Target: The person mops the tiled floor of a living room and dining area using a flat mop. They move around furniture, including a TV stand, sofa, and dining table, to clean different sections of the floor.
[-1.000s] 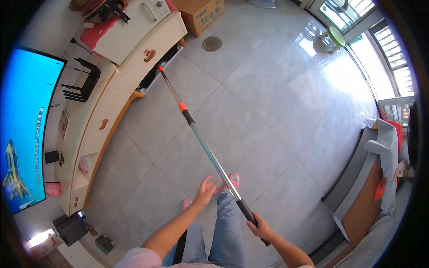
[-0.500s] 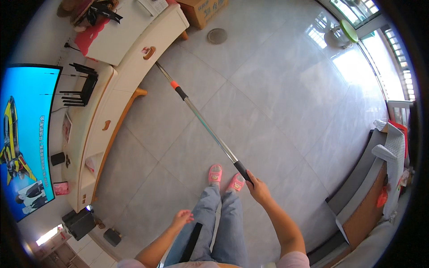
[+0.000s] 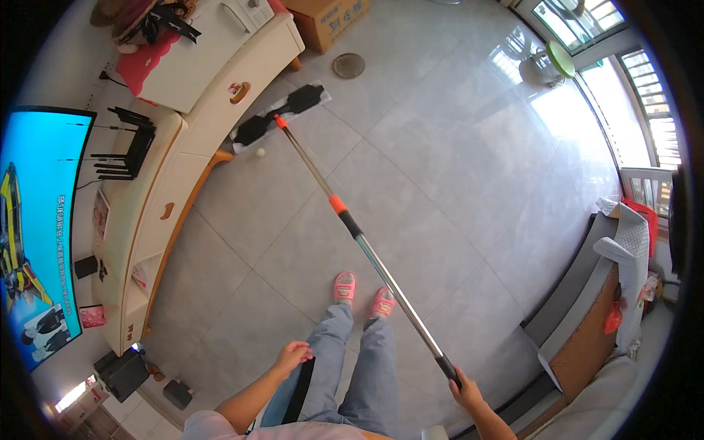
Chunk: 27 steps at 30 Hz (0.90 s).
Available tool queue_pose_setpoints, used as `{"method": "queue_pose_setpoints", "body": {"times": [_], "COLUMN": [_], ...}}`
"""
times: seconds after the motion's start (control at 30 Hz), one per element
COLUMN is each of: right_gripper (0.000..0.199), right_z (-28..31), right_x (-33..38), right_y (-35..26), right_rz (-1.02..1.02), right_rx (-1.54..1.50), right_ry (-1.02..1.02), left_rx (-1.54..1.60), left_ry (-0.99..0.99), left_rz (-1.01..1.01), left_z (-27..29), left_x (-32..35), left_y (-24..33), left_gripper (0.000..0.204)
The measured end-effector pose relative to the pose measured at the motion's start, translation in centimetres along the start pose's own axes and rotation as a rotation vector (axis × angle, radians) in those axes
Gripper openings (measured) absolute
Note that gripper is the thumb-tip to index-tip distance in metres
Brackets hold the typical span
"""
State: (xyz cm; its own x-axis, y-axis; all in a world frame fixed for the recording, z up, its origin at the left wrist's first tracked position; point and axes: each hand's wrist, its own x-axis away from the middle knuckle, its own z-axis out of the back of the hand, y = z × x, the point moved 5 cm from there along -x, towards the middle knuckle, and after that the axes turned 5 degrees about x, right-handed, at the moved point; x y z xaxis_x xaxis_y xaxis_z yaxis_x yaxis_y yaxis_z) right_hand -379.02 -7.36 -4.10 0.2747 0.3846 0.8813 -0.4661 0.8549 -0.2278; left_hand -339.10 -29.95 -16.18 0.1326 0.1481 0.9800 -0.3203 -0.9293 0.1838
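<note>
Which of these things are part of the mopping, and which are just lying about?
In use:
- mop pole, right hand closed on its black grip
- flat mop head on the tiled floor

Lying about:
- cardboard box
- round floor drain
- small white ball
- screen
- left hand, empty

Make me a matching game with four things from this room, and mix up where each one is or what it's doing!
Things:
1. mop head
2. right hand
3. left hand
4. small white ball

Places or states:
A. grips the black end of the mop pole
B. empty, beside the jeans
C. flat on the floor by the cream cabinet
D. lies on the tile next to the mop head

Pairs: 1-C, 2-A, 3-B, 4-D
</note>
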Motion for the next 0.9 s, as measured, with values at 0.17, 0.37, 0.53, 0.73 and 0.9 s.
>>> {"method": "queue_pose_setpoints", "body": {"times": [0.17, 0.37, 0.53, 0.73, 0.9], "right_gripper": [0.043, 0.041, 0.042, 0.034, 0.032], "right_z": [-1.6, -1.6, 0.8, 3.1, 2.4], "right_x": [-7.0, -4.4, 1.4, 9.8, 15.7], "right_y": [-7.4, -4.5, 3.5, 9.8, 17.0], "right_rz": [0.199, 0.169, 0.129, 0.149, 0.007], "right_rx": [-0.067, -0.097, 0.0, -0.088, -0.039], "right_ry": [0.109, 0.098, 0.092, 0.126, -0.006], "left_rx": [0.051, 0.028, 0.061, 0.021, 0.034], "left_ry": [-0.029, 0.21, 0.098, -0.062, -0.047], "left_rz": [-0.068, -0.104, -0.094, -0.09, -0.124], "left_z": [-1.2, 0.5, -5.3, -11.1, -13.0], "left_x": [1.4, 3.0, 4.5, 3.4, 3.5], "left_y": [1.6, 0.3, -1.0, -4.6, -5.2], "left_gripper": [0.02, 0.019, 0.019, 0.019, 0.018]}}
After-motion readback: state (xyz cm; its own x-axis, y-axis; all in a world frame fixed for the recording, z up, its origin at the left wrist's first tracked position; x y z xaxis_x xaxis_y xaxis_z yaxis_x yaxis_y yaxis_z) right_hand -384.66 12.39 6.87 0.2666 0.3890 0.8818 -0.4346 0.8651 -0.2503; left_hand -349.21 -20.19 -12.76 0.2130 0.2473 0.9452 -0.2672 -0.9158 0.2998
